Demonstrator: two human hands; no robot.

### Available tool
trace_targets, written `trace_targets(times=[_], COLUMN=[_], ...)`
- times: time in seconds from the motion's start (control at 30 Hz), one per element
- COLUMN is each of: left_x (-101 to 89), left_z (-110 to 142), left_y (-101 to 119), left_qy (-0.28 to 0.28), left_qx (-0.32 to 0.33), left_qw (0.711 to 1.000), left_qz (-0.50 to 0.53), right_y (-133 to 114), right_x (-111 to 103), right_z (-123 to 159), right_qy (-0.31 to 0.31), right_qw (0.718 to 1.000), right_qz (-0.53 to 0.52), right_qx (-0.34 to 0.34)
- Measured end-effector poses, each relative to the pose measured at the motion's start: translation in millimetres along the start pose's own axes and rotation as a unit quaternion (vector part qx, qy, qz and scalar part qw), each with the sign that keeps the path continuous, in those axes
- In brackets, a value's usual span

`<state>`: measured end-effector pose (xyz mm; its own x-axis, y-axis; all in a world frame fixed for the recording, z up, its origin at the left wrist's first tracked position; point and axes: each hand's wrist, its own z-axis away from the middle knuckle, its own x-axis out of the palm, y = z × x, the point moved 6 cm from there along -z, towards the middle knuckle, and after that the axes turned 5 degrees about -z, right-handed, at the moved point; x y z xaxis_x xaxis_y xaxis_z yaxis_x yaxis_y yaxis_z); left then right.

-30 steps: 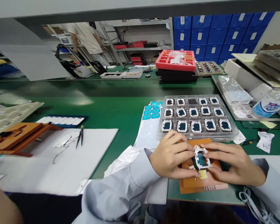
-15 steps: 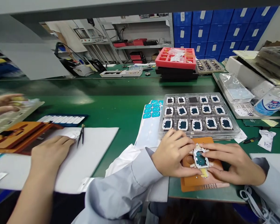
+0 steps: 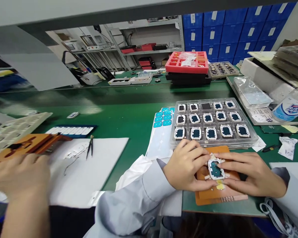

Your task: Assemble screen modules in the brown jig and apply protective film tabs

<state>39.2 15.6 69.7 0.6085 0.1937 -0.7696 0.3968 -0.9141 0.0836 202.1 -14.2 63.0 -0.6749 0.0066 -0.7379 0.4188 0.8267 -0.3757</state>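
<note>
A white watch-shaped frame with a dark green inner panel [image 3: 216, 170] rests on an orange fixture plate [image 3: 204, 197] at the table's front edge. My left hand [image 3: 188, 165] grips its left side, thumb near the lower edge and fingers along the top left. From the right, my right hand [image 3: 253, 173] holds the frame too, its fingers at the upper right and its thumb at the lower right. A yellow tab [image 3: 220, 185] sticks out below the frame. Behind my hands lies a clear tray [image 3: 173, 140] with rows of similar frames.
A sheet of blue stickers [image 3: 159, 142] lies left of the tray. A co-worker's hand [image 3: 22, 175] is at far left beside an orange block [image 3: 22, 142] and black tweezers [image 3: 90, 147]. A bottle [image 3: 290, 107] and red tray [image 3: 172, 67] stand farther back.
My hands keep nearly the same hold on the frame. The co-worker's near hand has moved left, away from the tweezers, uncovering a thin cable; their other hand has left view.
</note>
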Motion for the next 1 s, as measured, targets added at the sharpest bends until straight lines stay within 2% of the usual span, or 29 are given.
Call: trace_targets(times=[0.1, 0.23, 0.3, 0.5, 0.83, 1.0], left_x=[1.2, 7.4, 9.6, 8.1, 2.4, -2.2], left_z=[0.4, 1.0, 1.6, 2.9, 0.6, 0.1], left_y=[0.5, -2.1, -2.1, 1.1, -1.1, 4.0], left_qy=[-0.008, -0.057, -0.064, -0.001, 0.002, 0.017], left_qx=[-0.002, -0.018, -0.015, -0.022, 0.000, 0.027], left_qw=[1.000, 0.998, 0.998, 0.998, 1.000, 0.995], left_qz=[0.004, 0.007, 0.014, 0.055, 0.019, 0.099], right_y=[-1.4, -3.9, -4.4, -5.1, -3.3, -2.7], right_x=[0.7, 3.7, 4.4, 0.9, 0.9, -1.5], right_z=[-0.9, -3.5, -4.5, -3.1, -1.2, 1.5], right_qy=[-0.009, -0.046, -0.052, 0.022, 0.042, 0.067], right_qw=[1.000, 0.998, 0.997, 0.999, 0.999, 0.997], right_qz=[0.011, 0.044, 0.049, 0.038, 0.001, -0.038], right_qx=[0.000, 0.007, 0.007, -0.027, -0.012, 0.003])
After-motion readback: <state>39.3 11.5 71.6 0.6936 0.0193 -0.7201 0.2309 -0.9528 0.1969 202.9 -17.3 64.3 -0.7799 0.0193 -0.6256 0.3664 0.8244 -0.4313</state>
